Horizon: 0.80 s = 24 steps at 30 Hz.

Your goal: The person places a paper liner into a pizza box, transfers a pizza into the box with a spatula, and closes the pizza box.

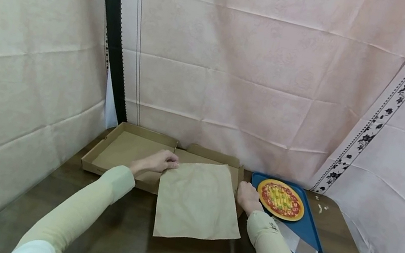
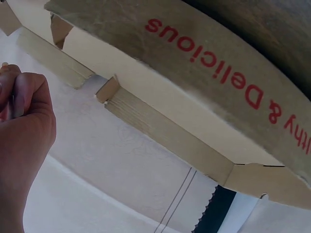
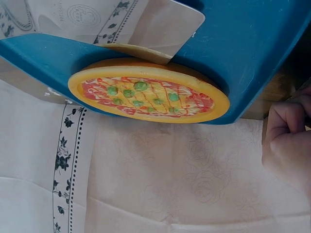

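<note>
An open cardboard pizza box [image 1: 133, 149] lies at the back of the table, its two halves side by side. A square sheet of brown paper [image 1: 199, 203] overlaps the right half and reaches out past the box's front edge. My left hand [image 1: 155, 161] pinches the paper near its upper left corner; in the left wrist view that hand [image 2: 29, 104] has bent fingers. At the box's right side wall, my right hand [image 1: 248, 197] grips with curled fingers, beside the paper's right edge. The right wrist view cuts off part of this hand [image 3: 289, 131].
Right of the box, a blue tray [image 1: 307, 233] holds a pizza [image 1: 281, 199]. A pizza server [image 1: 294, 240] lies on the tray, its black handle sticking out past the front corner. Patterned cloth [image 1: 238, 60] hangs behind the table and along both sides.
</note>
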Tool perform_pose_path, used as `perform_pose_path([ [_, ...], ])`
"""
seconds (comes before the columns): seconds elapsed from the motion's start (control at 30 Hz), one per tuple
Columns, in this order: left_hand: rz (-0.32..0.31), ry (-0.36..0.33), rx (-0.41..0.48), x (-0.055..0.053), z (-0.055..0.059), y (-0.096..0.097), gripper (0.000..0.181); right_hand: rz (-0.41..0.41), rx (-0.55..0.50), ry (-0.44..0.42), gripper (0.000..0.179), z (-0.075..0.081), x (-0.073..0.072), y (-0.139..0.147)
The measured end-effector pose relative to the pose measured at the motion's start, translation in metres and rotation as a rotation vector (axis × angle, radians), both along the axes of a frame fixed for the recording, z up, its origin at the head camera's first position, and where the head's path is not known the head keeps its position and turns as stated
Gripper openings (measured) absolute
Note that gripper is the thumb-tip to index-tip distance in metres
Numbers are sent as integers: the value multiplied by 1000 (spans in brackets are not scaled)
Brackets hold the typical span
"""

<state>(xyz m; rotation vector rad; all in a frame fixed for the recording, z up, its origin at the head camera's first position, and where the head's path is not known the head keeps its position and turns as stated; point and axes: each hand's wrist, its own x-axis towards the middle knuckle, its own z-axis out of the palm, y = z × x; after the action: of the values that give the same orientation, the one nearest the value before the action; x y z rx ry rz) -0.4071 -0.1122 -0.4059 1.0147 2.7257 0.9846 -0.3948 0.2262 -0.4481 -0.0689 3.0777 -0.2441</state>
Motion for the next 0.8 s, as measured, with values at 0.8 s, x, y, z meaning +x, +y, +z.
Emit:
perform_pose_path([
  [0.8, 105, 95, 32, -9, -9, -8, 28, -14, 14, 67, 18, -5, 3, -2],
])
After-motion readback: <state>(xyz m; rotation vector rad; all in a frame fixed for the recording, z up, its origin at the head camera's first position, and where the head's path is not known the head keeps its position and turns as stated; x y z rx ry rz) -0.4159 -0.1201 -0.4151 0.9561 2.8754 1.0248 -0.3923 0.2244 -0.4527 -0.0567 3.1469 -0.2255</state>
